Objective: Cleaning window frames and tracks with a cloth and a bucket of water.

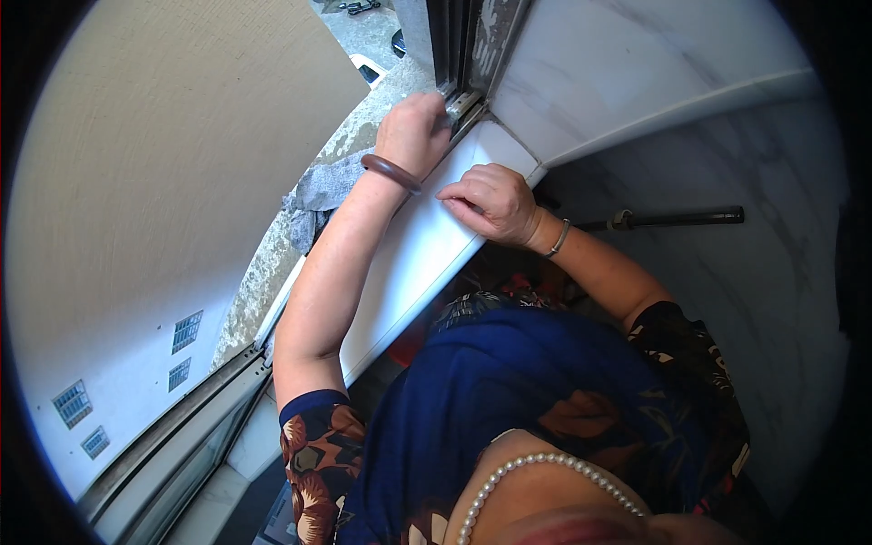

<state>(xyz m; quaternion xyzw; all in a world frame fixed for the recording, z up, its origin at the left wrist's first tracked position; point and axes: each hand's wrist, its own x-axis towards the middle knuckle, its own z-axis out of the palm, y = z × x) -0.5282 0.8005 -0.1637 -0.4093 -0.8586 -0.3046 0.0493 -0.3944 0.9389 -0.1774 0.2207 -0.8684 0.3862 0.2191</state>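
Note:
My left hand (413,132), with a brown bangle at its wrist, reaches across the white tiled window sill (398,259) to the far corner of the window. Its fingers are curled at the metal window track (465,102), slightly blurred. Something pale shows beside the fingertips, but I cannot tell whether the hand holds it. Over the sill's inner edge, my right hand (495,203) is loosely closed, thumb against the curled fingers, with nothing visible in it. A grey rag (330,184) lies bunched by the track, beyond my left forearm.
Outside the window runs a rough concrete ledge (255,289), with a beige building wall (184,136) beyond. A vertical window frame (453,48) stands at the far corner. Marble-patterned tiles (613,68) cover the wall to the right. A dark pole (681,216) lies at the right. A sliding sash (197,443) is at lower left.

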